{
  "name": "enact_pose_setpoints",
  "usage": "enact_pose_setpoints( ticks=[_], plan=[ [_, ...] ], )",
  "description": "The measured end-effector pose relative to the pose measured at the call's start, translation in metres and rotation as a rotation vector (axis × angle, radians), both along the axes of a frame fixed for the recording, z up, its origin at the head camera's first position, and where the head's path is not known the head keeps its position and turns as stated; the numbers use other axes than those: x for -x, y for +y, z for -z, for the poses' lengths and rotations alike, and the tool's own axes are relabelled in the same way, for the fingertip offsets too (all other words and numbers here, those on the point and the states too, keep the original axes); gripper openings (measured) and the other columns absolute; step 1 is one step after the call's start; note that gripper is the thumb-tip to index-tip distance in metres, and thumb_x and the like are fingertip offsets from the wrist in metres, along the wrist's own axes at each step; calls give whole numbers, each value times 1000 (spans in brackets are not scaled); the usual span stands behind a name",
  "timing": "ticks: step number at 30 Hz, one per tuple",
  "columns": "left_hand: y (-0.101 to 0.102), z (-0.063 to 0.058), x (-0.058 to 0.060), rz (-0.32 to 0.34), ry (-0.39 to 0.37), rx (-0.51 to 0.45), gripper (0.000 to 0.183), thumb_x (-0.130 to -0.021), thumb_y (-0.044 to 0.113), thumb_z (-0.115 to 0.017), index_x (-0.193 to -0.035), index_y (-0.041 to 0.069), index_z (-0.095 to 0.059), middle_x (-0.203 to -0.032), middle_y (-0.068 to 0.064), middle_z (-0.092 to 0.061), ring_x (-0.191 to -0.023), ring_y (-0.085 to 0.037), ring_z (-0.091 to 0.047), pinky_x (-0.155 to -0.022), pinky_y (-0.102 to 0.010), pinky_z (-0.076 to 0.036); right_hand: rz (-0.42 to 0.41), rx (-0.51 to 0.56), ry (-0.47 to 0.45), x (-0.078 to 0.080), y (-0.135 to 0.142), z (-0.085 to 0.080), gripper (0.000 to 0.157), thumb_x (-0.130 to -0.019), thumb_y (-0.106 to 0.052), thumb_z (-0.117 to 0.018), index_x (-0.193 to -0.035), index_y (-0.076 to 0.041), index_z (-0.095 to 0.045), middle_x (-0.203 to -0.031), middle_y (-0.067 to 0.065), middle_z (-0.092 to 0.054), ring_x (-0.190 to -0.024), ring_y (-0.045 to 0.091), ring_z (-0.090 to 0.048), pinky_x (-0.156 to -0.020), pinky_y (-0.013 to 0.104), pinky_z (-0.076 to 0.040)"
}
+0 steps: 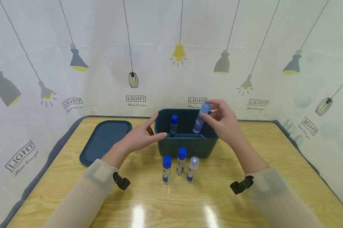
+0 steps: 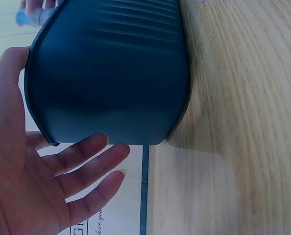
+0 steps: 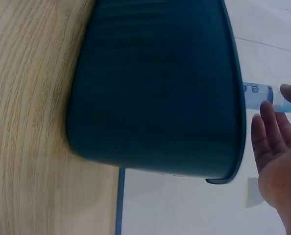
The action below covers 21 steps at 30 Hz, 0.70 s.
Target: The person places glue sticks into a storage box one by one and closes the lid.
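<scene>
My right hand [image 1: 224,120] pinches a glue stick [image 1: 199,123] by its blue cap end, tilted, its lower part inside the dark teal bin [image 1: 185,146]. In the right wrist view the glue stick [image 3: 258,95] shows above the rim, between thumb and fingertips. At the bin's left end, my left hand [image 1: 140,134] touches the rim with thumb and index finger spread. The left wrist view has its other fingers [image 2: 94,164] loosely extended beside the bin wall. Another blue-capped glue stick [image 1: 174,125] stands inside the bin on the left.
In front of the bin stand two blue-capped glue sticks [image 1: 166,169] and one with a clear top [image 1: 192,169]. A dark teal lid [image 1: 107,139] lies on the wooden table [image 1: 142,193] to the left. Behind the table hangs a lamp-printed cloth [image 1: 157,63].
</scene>
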<state>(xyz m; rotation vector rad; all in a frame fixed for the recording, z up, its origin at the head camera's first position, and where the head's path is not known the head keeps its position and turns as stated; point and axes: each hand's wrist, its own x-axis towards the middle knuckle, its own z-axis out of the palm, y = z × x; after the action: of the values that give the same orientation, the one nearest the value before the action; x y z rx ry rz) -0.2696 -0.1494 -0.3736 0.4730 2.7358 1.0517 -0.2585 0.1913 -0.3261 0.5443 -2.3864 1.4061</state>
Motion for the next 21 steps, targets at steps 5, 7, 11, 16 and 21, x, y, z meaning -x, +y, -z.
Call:
enact_pose_setpoints(
  ticks=[5,7,11,16,21],
  plan=[
    [0,-1,0,0,-2,-4,108,-93,83,-66,-175,49,-6,-124,-9,-70,-104,-26,-68,-84,-41,-56,-9,-82,-42,16,-8,4,49,-106,-26,-76,-151,-14,-60,-131,14,-70,-98,24,-68,-82,24,-55],
    [0,-1,0,3,-1,-6,108,-93,82,-66,-175,49,-6,-124,-9,-70,-105,-26,-68,-84,-41,-56,-9,-109,-49,23,-11,6,48,-106,-27,-76,-151,-15,-60,-131,14,-71,-100,27,-69,-84,30,-56],
    [0,-1,0,3,2,-3,108,-93,83,-66,-175,49,-5,-123,-8,-70,-104,-25,-68,-84,-41,-56,-13,-168,-71,32,-16,7,47,-106,-29,-76,-149,-17,-61,-130,14,-71,-104,31,-71,-90,46,-60],
    [0,0,1,3,4,3,108,-93,83,-66,-175,49,-5,-121,-8,-71,-102,-25,-68,-83,-40,-55,-30,-215,-119,41,-19,7,45,-107,-29,-76,-147,-17,-62,-133,16,-71,-110,35,-70,-96,55,-60],
    [0,-1,1,0,-2,0,108,-92,83,-67,-176,48,-6,-121,-8,-71,-102,-25,-68,-83,-40,-55,-46,-242,-165,48,-21,9,42,-107,-29,-75,-145,-15,-63,-135,17,-72,-110,34,-69,-97,52,-59]
  ],
)
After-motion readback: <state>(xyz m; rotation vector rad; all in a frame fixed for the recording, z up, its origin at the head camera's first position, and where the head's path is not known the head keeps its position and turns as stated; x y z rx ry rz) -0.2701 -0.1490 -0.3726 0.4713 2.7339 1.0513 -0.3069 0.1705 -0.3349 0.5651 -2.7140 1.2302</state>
